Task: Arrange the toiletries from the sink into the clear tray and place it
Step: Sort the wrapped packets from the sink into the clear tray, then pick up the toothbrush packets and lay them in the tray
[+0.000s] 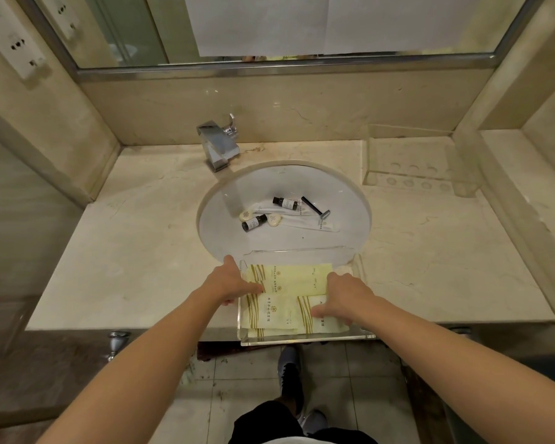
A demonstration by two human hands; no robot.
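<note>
Toiletries are split between two places: flat pale-yellow packets (289,293) already lie in the clear tray (305,340), which sits on the near edge of the worktop (135,251), just in front of the sink (343,200). Both hands press down on the packets with fingers spread flat. The left hand (229,283) rests at the tray's left side, the right hand (343,296) on the right-hand packets; neither grip is closed around anything. The step in hand looks like squaring the packets into a neat layer.

Still in the white, smooth basin are two small dark bottles (253,222) with black caps, two rounded cream soaps (274,220), a black-handled razor (313,207) and long white sachets (321,224). The next move likely calls for reaching far into the bowl and pinching these small, rounded pieces one at a time; the bottles may roll on the curved glaze. The tray is glossy, hard-edged acrylic; the worktop is veined beige stone. A second clear holder (417,174) stands far right.
</note>
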